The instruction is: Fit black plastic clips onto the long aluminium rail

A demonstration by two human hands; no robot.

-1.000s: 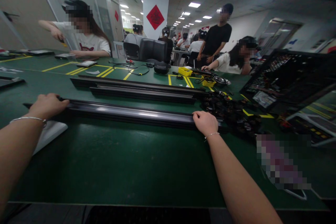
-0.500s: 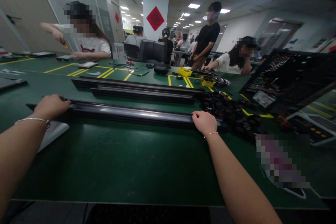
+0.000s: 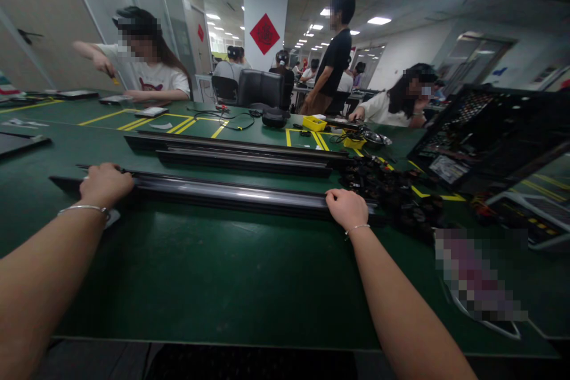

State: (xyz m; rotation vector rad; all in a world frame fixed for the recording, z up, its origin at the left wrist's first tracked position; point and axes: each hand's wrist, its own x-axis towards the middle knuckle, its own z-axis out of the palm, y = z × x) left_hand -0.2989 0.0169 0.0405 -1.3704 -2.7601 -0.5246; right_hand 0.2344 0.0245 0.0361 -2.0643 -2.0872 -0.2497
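Note:
A long black metal rail lies across the green table in front of me. My left hand grips the rail near its left end, fingers curled over the top. At the rail's right end my right hand is closed over it. Both wrists wear thin silver bracelets. Two more black rails lie side by side just beyond the one I hold.
A pile of small black parts sits right of the rail's end. A black crate stands at far right. Yellow bins and cables lie farther back. A white sheet peeks out under my left wrist. Seated people work across the table; one person stands behind.
My left hand has slid slightly right along the rail and the view has shifted a little. The standing person in black has walked left. My right hand has not moved.

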